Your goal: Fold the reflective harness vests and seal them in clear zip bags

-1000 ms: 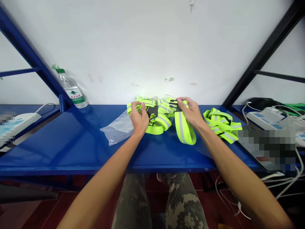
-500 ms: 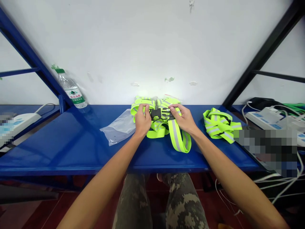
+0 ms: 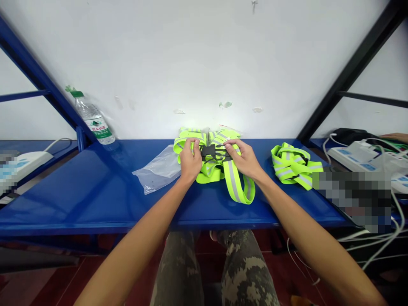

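A neon-yellow reflective strap (image 3: pixel 237 187) with a grey stripe lies on the blue shelf (image 3: pixel 95 199), looping toward me. Its black plastic buckle (image 3: pixel 211 151) sits between my two hands. My left hand (image 3: pixel 189 161) is closed on the left buckle half and strap end. My right hand (image 3: pixel 242 159) is closed on the right half, fingers pinched over it. The two halves meet at the middle. More of the same straps are piled behind the buckle (image 3: pixel 197 137).
A second bundle of neon straps (image 3: pixel 295 165) lies to the right. A clear plastic bag (image 3: pixel 159 170) lies left of my hands. A water bottle (image 3: pixel 91 117) leans at the back left. Power strips and white cables (image 3: pixel 366 157) crowd the right side; another person's hand (image 3: pixel 395 137) shows there.
My hands have come together from apart, bringing the two buckle halves to meet. The strap loop slid left toward the middle with my right hand.
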A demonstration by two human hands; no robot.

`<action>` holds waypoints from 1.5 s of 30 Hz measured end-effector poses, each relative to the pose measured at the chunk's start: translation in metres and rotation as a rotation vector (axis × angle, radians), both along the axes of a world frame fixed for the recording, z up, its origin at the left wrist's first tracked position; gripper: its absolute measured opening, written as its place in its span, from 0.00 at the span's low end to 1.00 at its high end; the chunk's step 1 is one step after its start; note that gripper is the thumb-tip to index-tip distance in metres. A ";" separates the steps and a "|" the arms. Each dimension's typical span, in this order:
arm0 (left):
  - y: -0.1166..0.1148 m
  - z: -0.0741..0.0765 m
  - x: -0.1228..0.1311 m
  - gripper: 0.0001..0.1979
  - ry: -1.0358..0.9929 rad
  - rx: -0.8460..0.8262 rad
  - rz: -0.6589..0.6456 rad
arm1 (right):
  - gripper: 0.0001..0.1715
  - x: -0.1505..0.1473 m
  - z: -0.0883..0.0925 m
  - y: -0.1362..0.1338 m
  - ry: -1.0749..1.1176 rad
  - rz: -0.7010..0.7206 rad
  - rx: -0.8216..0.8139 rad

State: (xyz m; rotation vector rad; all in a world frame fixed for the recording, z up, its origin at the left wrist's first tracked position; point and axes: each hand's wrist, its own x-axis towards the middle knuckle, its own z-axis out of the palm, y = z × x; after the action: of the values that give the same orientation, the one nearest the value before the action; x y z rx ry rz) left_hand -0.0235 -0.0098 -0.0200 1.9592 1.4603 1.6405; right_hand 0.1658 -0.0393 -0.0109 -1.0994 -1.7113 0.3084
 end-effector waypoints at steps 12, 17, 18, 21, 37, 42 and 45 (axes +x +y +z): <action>-0.004 -0.007 0.006 0.13 0.016 0.053 -0.088 | 0.23 -0.006 -0.005 0.000 -0.032 0.065 -0.013; -0.011 -0.008 0.011 0.14 0.004 0.029 -0.157 | 0.24 -0.010 -0.006 -0.002 -0.049 0.080 -0.031; -0.011 -0.007 0.012 0.14 0.000 0.019 -0.165 | 0.25 -0.010 -0.005 -0.003 -0.040 0.082 -0.036; -0.010 -0.001 0.010 0.14 -0.013 -0.025 -0.172 | 0.25 -0.008 0.000 -0.003 0.016 0.121 -0.091; 0.019 0.081 -0.046 0.13 0.564 -0.047 -0.186 | 0.25 0.072 0.086 -0.024 -0.472 0.199 -0.482; 0.029 0.104 -0.054 0.11 0.652 -0.057 -0.219 | 0.28 0.101 0.108 -0.018 -0.736 0.044 -0.374; 0.033 0.116 -0.066 0.14 0.594 -0.099 -0.350 | 0.28 0.120 0.111 -0.016 -0.823 0.071 -0.432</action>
State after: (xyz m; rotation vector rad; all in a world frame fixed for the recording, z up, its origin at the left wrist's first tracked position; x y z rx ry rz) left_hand -0.0894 0.0231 0.0960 2.5892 1.2176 0.8621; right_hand 0.2856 -0.0554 0.1001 -1.6249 -2.4850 0.2968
